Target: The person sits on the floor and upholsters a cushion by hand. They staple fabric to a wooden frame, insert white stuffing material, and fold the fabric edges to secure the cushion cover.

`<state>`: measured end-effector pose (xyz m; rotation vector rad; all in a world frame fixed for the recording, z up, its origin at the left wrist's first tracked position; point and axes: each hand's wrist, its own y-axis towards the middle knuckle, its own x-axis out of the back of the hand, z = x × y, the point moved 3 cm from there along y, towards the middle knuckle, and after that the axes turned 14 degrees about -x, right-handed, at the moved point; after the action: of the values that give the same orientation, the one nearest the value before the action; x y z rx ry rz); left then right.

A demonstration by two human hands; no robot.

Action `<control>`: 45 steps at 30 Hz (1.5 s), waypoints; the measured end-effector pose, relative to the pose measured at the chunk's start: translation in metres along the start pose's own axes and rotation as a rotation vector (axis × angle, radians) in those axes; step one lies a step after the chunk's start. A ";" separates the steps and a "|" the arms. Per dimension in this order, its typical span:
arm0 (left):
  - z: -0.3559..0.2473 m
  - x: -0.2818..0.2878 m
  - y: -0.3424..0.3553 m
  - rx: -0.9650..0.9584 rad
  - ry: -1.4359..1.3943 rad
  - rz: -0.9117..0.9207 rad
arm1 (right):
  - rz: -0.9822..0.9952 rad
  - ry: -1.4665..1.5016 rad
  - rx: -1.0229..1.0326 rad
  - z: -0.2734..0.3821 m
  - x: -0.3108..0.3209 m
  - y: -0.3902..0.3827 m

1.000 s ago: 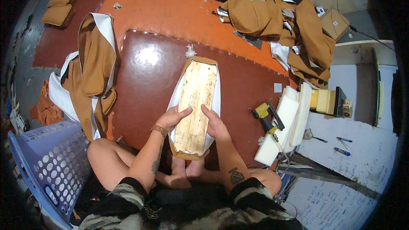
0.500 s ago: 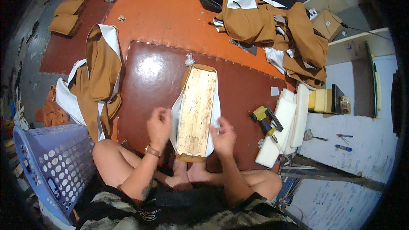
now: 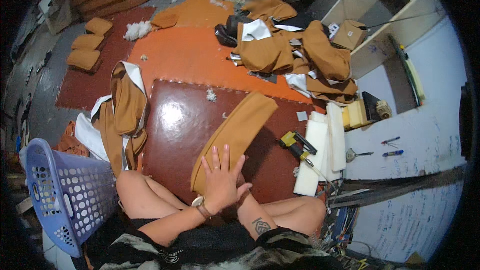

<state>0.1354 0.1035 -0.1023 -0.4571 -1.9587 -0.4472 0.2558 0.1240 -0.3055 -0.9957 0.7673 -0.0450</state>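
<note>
Our left hand splays across a tan pad — cloth side up — over the maroon mat.
We see the left fingers spread and released, clenching nothing, above the pad's near half; our right hand is mostly hidden behind it, and we cannot tell what it grasps. The pad slants before our crossed legs, far end rightward, between the blue basket and a yellow-black air tool — the latter just beside white foam strips.
</note>
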 end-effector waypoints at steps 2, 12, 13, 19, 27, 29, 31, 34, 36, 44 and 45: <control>-0.002 0.021 -0.017 -0.194 -0.024 -0.093 | 0.059 0.028 0.049 -0.001 -0.018 -0.019; -0.053 0.126 -0.010 -0.476 -0.212 -0.502 | 0.195 0.126 0.432 0.036 -0.040 -0.172; -0.070 0.110 -0.010 -0.565 -0.167 -0.441 | 0.213 0.134 0.464 0.038 -0.044 -0.184; -0.096 0.067 -0.044 -0.463 -0.428 -0.150 | 0.283 0.172 0.645 0.056 -0.055 -0.250; -0.124 0.138 -0.021 -0.326 -0.028 -0.232 | 0.332 0.195 0.758 0.081 -0.074 -0.284; -0.127 0.168 -0.008 -0.384 0.055 -0.386 | 0.374 0.224 0.731 0.075 -0.084 -0.273; -0.138 0.186 -0.001 -0.481 0.095 -0.488 | 0.394 0.216 0.727 0.075 -0.093 -0.276; -0.160 0.178 0.009 -0.591 0.166 -0.265 | 0.405 0.206 0.729 0.074 -0.096 -0.283; -0.166 0.169 -0.002 -0.599 0.169 -0.323 | 0.413 0.204 0.721 0.071 -0.096 -0.281; -0.163 0.171 -0.003 -0.632 0.139 -0.400 | 0.449 0.188 0.674 0.061 -0.095 -0.275; -0.157 0.172 0.003 -0.657 0.121 -0.398 | 0.454 0.182 0.668 0.059 -0.095 -0.275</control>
<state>0.1893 0.0484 0.1178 -0.4293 -1.7519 -1.3601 0.3030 0.0473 -0.0231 -0.1734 1.0393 0.0025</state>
